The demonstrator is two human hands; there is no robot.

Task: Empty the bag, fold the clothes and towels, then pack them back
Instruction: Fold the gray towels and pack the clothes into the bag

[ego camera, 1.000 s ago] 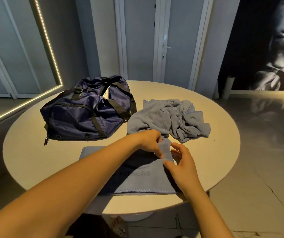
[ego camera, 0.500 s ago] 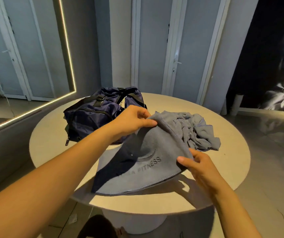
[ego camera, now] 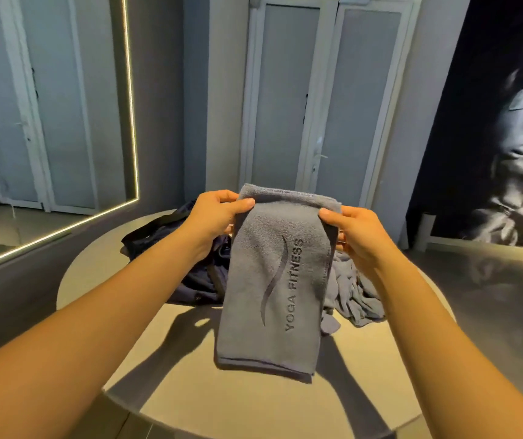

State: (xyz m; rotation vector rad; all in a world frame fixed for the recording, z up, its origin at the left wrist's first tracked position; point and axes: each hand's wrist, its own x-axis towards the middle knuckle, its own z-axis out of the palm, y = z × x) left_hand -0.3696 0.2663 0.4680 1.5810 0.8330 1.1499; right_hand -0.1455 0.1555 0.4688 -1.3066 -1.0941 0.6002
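Above the round table (ego camera: 364, 359) I log left hand (ego camera: 219, 213) and right hand (ego camera: 353, 231) each pinching a top corner of the part-folded grey towel (ego camera: 272, 280), hanging clear; bag (ego camera: 196, 274) looks emptied, crumpled pile (ego camera: 355, 296) unfolded, packing not begun

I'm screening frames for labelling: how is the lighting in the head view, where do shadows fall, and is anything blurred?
Head view: warm light on the table, with hard shadows of the arms and towel across it; the towel's lettering is sharp; the light strip glows bright; the wall picture looks soft.
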